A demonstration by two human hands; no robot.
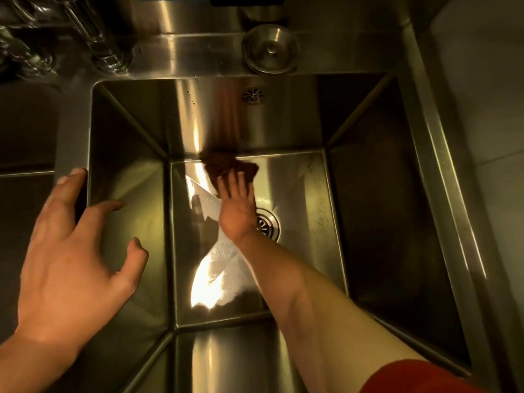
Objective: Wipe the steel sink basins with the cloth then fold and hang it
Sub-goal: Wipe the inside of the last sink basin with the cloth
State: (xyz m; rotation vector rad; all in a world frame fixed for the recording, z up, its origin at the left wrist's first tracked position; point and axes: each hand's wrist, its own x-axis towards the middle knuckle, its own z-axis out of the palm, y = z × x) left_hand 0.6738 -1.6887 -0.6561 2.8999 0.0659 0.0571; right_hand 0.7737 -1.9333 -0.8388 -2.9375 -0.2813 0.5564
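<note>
While your right hand (236, 204) lies flat with straight fingers pressing the cloth (226, 165) onto the basin floor, your left hand (71, 251) is spread and holds nothing, its fingertips at the steel rim (73, 123) on the left side of the basin. You have the cloth, dark brown and bunched, at the far edge of the floor, touching the seam where the back wall rises, just beyond the drain (268, 222). Judged from its crumpled lie, it is soft, light and limp, probably damp; it will not hold a shape and will drag under a flat palm rather than slide freely. For wiping, keep the palm over its middle so the edges do not roll under. For lifting, pinch two adjacent corners so that it hangs open for folding; those corners cannot be made out now. The wet steel shows streaks and glare and is likely slippery. On the ledge behind the basin sits a round strainer plug (269, 48), with an overflow outlet (253, 95) set in the back wall below it.
</note>
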